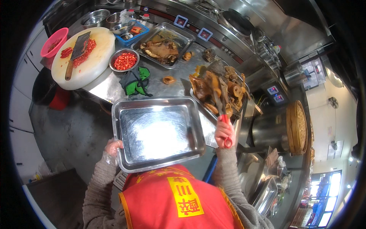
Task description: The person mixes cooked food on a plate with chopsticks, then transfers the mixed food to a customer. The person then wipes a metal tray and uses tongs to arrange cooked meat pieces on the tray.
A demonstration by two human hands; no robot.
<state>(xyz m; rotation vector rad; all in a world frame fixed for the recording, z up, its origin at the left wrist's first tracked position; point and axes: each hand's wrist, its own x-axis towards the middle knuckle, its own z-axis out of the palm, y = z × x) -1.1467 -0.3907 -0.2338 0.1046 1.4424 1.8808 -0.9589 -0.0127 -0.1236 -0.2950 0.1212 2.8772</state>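
My left hand, in a clear plastic glove, grips the left rim of a rectangular stainless steel tray. Nothing lies in that tray, which is held tilted before my red apron. My right hand is closed around red-handled tongs. Their metal arms reach into a heaped tray of brown braised meat; whether the tips pinch a piece, I cannot tell. One loose brown piece of food rests on the steel counter beyond the held tray.
Back left, a cleaver lies among chopped red chillies on a round white cutting board. Nearby are a bowl of chillies, green-and-black gloves and another meat tray. At right stands a bamboo steamer.
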